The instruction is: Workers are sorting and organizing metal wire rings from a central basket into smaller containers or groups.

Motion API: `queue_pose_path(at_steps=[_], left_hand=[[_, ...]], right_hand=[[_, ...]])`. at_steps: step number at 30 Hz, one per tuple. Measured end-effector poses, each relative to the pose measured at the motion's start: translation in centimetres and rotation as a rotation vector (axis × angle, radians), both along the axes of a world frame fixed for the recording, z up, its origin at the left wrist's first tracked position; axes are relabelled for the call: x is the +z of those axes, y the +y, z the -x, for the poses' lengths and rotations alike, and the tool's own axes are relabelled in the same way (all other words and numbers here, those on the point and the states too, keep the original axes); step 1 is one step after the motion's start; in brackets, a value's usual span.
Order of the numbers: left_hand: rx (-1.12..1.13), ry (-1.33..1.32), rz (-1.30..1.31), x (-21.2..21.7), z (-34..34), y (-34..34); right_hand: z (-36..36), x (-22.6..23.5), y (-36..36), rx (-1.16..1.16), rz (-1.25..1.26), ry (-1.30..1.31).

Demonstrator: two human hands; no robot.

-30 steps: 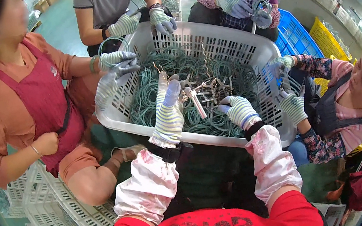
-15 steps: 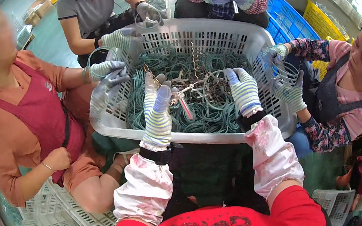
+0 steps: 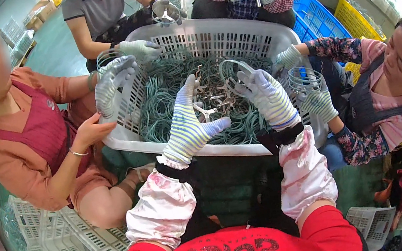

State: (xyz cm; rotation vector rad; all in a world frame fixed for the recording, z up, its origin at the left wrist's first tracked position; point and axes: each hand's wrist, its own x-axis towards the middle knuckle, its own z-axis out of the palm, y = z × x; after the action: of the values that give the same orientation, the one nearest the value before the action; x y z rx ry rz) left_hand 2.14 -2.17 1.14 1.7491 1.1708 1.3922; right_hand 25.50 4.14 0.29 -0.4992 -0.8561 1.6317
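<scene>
A large pale plastic basket (image 3: pixel 126 146) holds many loose grey-green rings (image 3: pixel 156 124) and silvery metal pieces in the middle. Over its near left part is my left hand (image 3: pixel 188 125), in a striped glove, fingers up and thumb stretched out to the right. That hand is open and appears to hold nothing; a Y-shaped metal piece (image 3: pixel 205 112) shows between thumb and fingers, apparently lying in the basket. On the right, my right hand (image 3: pixel 270 97), also gloved, has its fingers curled at a thin grey-green ring (image 3: pixel 223 73) raised above the pile.
Co-workers sit round the basket. A gloved hand (image 3: pixel 114 84) at the left holds rings, and another gloved hand (image 3: pixel 320 102) at the right carries several. Blue crates (image 3: pixel 320 17) and a yellow crate (image 3: pixel 359 16) stand behind right; white crates (image 3: pixel 67 239) lie at lower left.
My left hand has spread its thumb; the metal piece and red stick seen at its fingers no longer show there. My right hand has turned inward, raising the ring.
</scene>
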Motion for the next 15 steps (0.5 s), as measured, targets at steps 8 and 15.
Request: queue_pose_path(at_steps=[8,15], left_hand=[[0.037,0.100,0.001,0.6,-0.5,0.3],[0.092,0.275,-0.081,1.3,-1.3,0.1]], right_hand=[[-0.2,1.3,-0.9,0.173,-0.149,-0.168],[1.1,2.7,-1.8,0.229,-0.178,-0.209]])
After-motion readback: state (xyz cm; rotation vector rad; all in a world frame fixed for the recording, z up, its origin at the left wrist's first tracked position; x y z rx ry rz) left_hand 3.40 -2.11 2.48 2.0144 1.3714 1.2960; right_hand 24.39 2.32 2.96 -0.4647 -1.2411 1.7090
